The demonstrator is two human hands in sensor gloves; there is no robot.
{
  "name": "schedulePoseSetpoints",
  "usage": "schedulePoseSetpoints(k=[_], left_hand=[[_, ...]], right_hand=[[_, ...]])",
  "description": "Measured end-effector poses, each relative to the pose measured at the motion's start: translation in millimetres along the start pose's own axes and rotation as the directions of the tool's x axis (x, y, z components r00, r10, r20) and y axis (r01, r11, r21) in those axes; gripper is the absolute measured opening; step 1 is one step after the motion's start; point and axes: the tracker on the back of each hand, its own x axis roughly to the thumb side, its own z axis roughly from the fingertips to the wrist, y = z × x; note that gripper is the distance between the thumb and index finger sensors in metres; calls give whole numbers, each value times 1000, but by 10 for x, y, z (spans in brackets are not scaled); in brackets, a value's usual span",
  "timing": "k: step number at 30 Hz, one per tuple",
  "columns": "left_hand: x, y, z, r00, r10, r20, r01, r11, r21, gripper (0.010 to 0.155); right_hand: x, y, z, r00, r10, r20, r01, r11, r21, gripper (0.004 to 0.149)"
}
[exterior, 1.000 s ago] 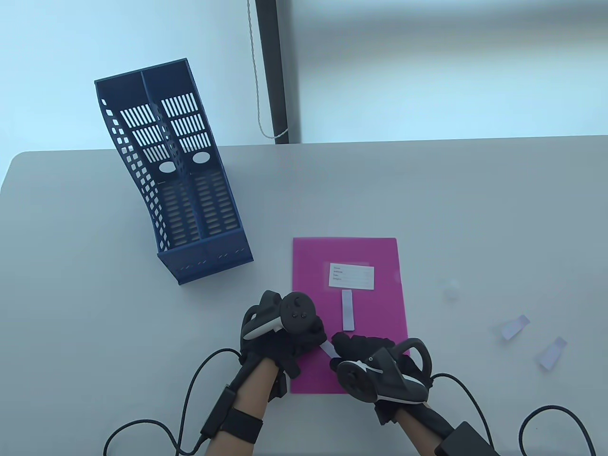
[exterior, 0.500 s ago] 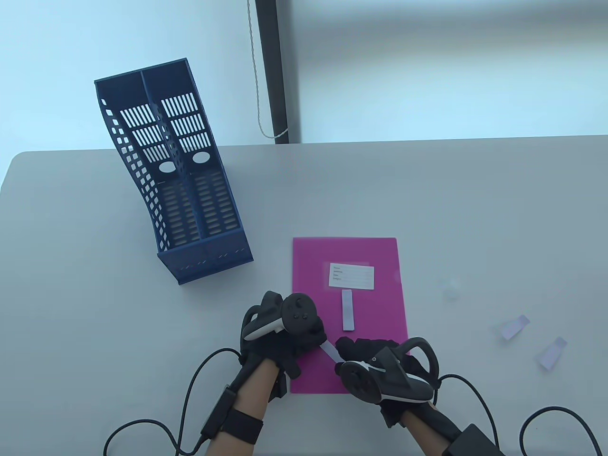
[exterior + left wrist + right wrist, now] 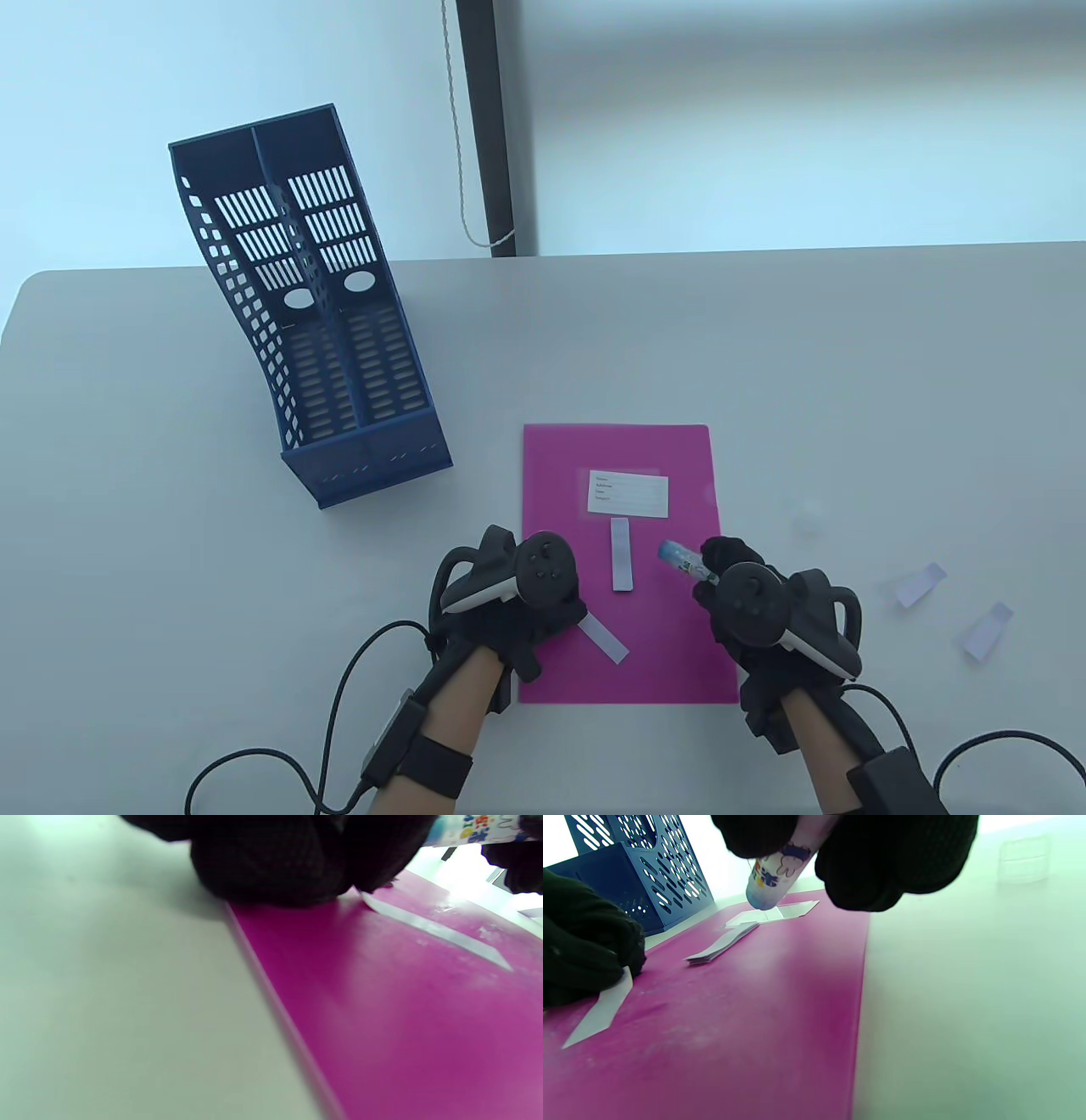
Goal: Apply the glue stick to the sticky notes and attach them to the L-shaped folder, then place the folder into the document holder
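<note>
Glue stick (image 3: 679,558) pinched in right fingers (image 3: 721,556) | left fingers (image 3: 594,950) pin sticky note (image 3: 606,638)

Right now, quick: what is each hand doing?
Left hand: fingers press one end of a sticky note onto the pink folder.
Right hand: grips the glue stick.

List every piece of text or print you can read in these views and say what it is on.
White label on the pink folder: four printed lines, too small to read.
Glue stick held by the right hand: colourful print and cartoon figures, too blurred to read; the left wrist view shows what may be digits.
Strip sticky notes: no print visible.
</note>
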Motion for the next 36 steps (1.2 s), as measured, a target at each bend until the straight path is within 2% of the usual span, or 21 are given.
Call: schedulePoseSetpoints(k=[1, 2, 6, 7, 12, 16, 18, 22, 29, 36], left_hand=[[-2, -2, -1, 1000, 4, 2, -4, 1000, 0, 38], [-4, -3, -1, 1000, 8, 5, -9, 1000, 2, 37], [6, -12, 2, 1000, -3, 20, 3, 1000, 16, 37], [13, -15, 5, 1000, -6, 22, 6, 1000, 16, 37], [36, -13, 13, 999, -31, 22, 30, 999, 21, 37], [29, -9, 17, 999, -24, 25, 23, 1000, 17, 38], [26, -8, 19, 999, -19, 30, 19, 1000, 18, 38], [53, -4, 30, 998, -42, 41, 41, 999, 32, 39], [198, 19, 105, 984, -175, 33, 173, 983, 65, 39], [277, 12, 165, 984, -174, 31, 173, 985, 23, 37]], right_hand=[[5, 28, -25, 1000, -22, -2, 22, 1000, 8, 68], [11, 50, -46, 999, -41, 1, 41, 999, 10, 68], [13, 119, -112, 998, -66, 7, 66, 998, 9, 62], [9, 143, -118, 998, -66, 14, 66, 998, -22, 61], [22, 222, -87, 999, 20, 49, -17, 998, -61, 56], [55, 265, -66, 996, 3, 93, -5, 1000, 21, 54], [23, 316, -85, 994, -78, 75, 72, 994, 84, 54], [-33, 310, -77, 988, -142, 58, 138, 988, 72, 54], [-27, 313, -75, 990, -135, 50, 131, 989, 72, 53], [-28, 317, -71, 988, -148, 44, 145, 987, 74, 53]])
